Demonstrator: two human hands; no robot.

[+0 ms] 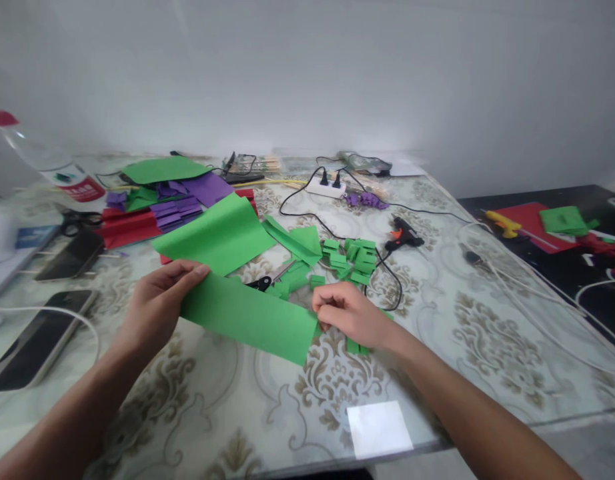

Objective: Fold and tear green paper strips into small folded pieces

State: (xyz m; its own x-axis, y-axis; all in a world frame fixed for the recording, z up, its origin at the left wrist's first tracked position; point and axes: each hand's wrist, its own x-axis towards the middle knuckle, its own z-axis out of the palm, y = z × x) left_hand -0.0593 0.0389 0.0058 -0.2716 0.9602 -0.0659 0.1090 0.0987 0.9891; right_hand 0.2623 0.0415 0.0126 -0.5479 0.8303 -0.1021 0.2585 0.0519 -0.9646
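A green paper strip stretches between my two hands above the patterned tabletop. My left hand pinches its left upper corner between thumb and fingers. At the strip's right end, my right hand has its fingers curled closed on the edge. Behind the strip lies a larger curved green sheet. Black-handled scissors show partly past the strip's upper edge, the rest covered by paper. Several small folded green pieces are piled just beyond my right hand.
A black glue gun and a white power strip with cords stand behind. Two phones, one nearer, lie left by a bottle. Purple and red papers are stacked back left. A yellow-handled tool is at right.
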